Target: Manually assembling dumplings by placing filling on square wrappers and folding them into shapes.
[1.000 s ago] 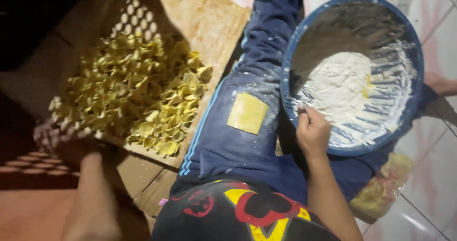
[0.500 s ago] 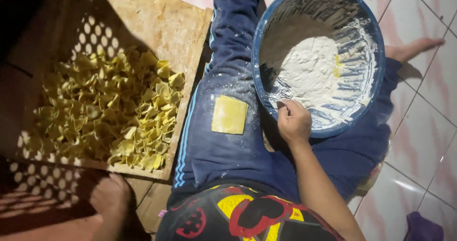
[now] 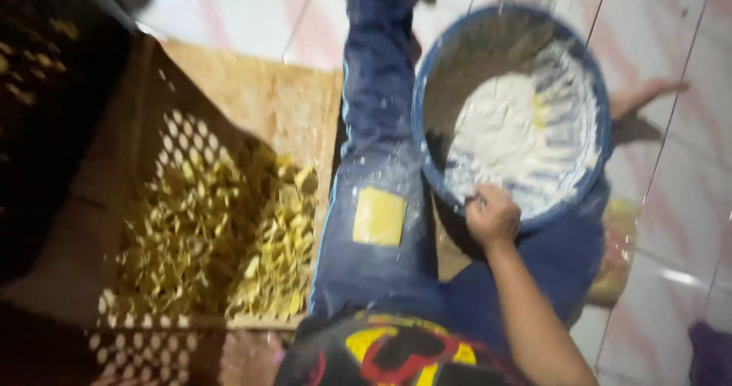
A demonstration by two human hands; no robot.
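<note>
Flour (image 3: 526,138) in our blue basin (image 3: 591,88), right hand (image 3: 492,217) closed on its near rim, yellow dough square (image 3: 379,217) on our knee, left hand out of view, crate of folded pieces (image 3: 221,249) at left.

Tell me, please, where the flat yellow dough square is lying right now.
In the head view the yellow dough square lies on the person's flour-dusted blue trouser leg, between the crate of yellow pieces on its left and the right hand at the blue bowl.
</note>
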